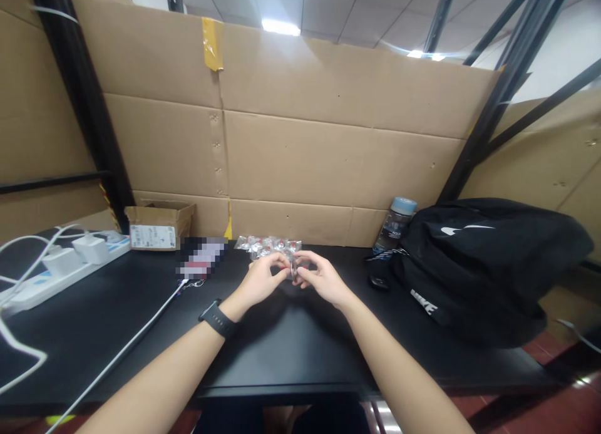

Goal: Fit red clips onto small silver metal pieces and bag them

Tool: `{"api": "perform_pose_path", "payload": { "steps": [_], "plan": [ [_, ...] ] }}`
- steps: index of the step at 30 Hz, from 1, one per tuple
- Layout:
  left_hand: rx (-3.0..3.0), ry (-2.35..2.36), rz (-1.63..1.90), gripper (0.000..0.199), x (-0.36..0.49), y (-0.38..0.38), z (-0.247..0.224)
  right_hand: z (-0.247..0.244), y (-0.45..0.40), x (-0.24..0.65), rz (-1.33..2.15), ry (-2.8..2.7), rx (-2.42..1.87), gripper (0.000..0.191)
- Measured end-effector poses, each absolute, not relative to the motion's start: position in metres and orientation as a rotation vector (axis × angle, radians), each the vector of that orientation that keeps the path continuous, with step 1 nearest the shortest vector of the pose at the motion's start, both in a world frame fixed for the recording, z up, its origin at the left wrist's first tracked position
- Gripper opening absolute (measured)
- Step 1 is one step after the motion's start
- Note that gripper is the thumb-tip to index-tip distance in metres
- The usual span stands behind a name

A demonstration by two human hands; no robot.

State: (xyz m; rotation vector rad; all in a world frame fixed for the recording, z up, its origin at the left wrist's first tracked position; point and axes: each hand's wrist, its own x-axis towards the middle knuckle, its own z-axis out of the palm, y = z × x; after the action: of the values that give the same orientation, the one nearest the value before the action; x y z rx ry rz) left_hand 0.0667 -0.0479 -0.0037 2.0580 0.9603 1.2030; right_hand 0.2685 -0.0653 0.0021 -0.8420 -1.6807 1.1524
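Over the middle of the black desk, my left hand [263,280] and my right hand [323,279] meet with their fingers pinched together. Between the fingertips is a small shiny piece [293,268] with some red by it; it is too small to tell its kind. Both hands grip it, one from each side, and the fingers partly hide it. Just beyond the fingers lies a cluster of small clear plastic packets [270,242] with red bits inside. On my left wrist is a black watch [218,319].
A small open cardboard box [154,228], a blurred phone [201,257] on a white cable and a white power strip [70,272] are at left. At right stand a bottle [395,226] and a black backpack [488,271], near a small black object [378,283]. Cardboard [300,165] walls the back.
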Motion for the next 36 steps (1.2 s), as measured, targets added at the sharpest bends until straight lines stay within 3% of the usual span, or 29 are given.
{"api": "perform_pose_path", "payload": {
  "steps": [5, 12, 25, 36],
  "plan": [
    [2.095, 0.990, 1.149, 0.006, 0.067, -0.045, -0.011, 0.004, -0.067, 0.272, 1.230, -1.731, -0.911, 0.044],
    [2.145, 0.987, 1.079, 0.010, 0.068, -0.043, -0.013, 0.000, -0.063, 0.276, 1.254, -1.746, -0.890, 0.065],
    [2.660, 1.253, 0.500, 0.038, 0.051, -0.048, -0.019, -0.008, -0.050, 0.292, 0.836, -1.898, -0.987, 0.054],
    [2.666, 1.223, 0.362, 0.046, 0.058, -0.056, -0.015, -0.019, -0.038, 0.299, 0.717, -1.927, -1.030, 0.050]
  ]
}}
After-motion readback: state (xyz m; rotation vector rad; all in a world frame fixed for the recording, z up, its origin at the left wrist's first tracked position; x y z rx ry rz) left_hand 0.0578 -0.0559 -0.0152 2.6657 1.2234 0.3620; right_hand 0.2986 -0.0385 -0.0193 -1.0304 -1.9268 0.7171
